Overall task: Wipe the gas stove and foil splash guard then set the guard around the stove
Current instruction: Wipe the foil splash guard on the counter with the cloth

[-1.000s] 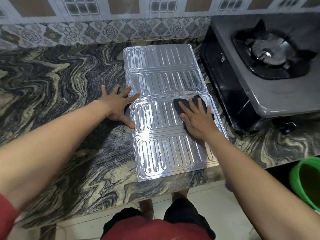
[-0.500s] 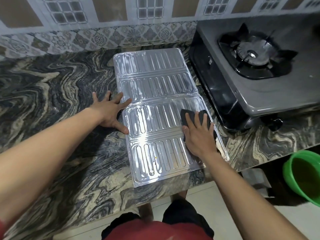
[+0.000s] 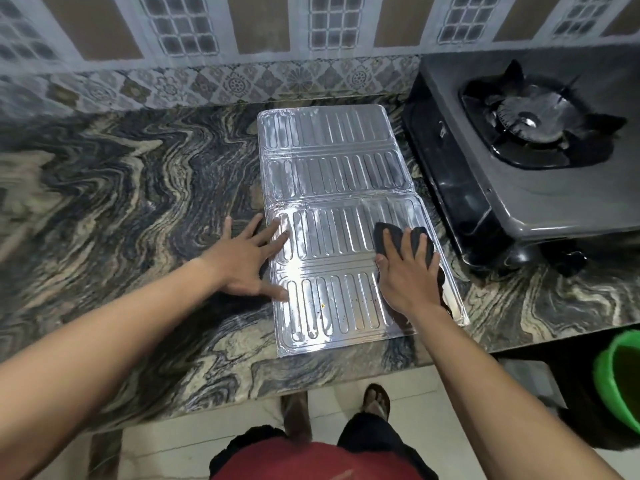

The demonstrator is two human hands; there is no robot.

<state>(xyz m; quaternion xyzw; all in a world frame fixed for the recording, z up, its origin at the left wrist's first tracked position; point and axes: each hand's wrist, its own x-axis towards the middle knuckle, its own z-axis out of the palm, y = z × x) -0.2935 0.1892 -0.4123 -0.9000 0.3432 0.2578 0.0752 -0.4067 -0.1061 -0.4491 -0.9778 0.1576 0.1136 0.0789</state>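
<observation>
A ribbed silver foil splash guard [image 3: 332,174] lies flat on the marbled counter, left of the gas stove [image 3: 540,188]. My left hand [image 3: 247,261] rests spread on the guard's left edge, fingers on the foil, pinning it. My right hand [image 3: 405,275] presses a dark cloth [image 3: 384,237] flat onto the right side of the guard's near panel. Small brown specks show on the foil near its front edge. The stove's burner [image 3: 526,121] sits bare with a black pan support.
The dark marbled counter [image 3: 121,209] stretches left. A patterned tile wall [image 3: 242,81] runs behind. A green bucket [image 3: 620,379] stands on the floor at the lower right, below the counter edge. My legs and a sandalled foot [image 3: 377,401] are below.
My right hand slid the cloth from the near panel's middle toward its right side and toward me. My left hand stayed on the guard's left edge. The camera view shifted a little.
</observation>
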